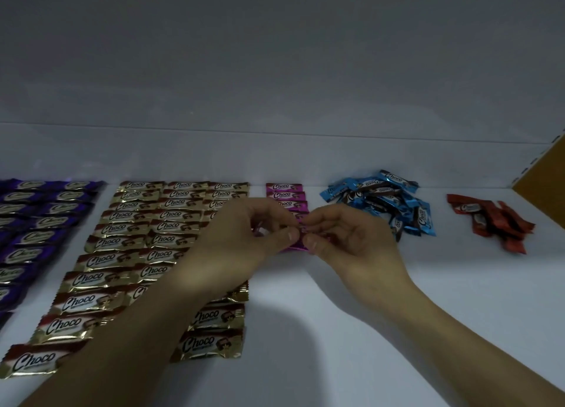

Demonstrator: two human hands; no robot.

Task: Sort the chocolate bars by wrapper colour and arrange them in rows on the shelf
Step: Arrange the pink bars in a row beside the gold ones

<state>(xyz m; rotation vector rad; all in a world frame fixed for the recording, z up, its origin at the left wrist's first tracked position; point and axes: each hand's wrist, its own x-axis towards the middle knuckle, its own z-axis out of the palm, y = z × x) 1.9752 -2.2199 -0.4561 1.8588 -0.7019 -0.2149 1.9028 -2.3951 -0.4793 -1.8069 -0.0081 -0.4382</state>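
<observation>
Purple bars (36,220) and gold bars (128,241) lay in rows at nine o'clock. Both hands, left hand (244,235) and right hand (345,238), pinched a pink bar (295,244) below the short pink row (286,195). Blue pile (382,201) and red pile (495,220), at two o'clock, remained unsorted.

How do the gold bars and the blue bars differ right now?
The gold bars lie flat in neat columns with logos facing up; the blue bars sit in a loose heap, pointing every way. The gold group is much larger and reaches the shelf's front; the blue heap stays near the back. Both show the same Choco logo.
</observation>
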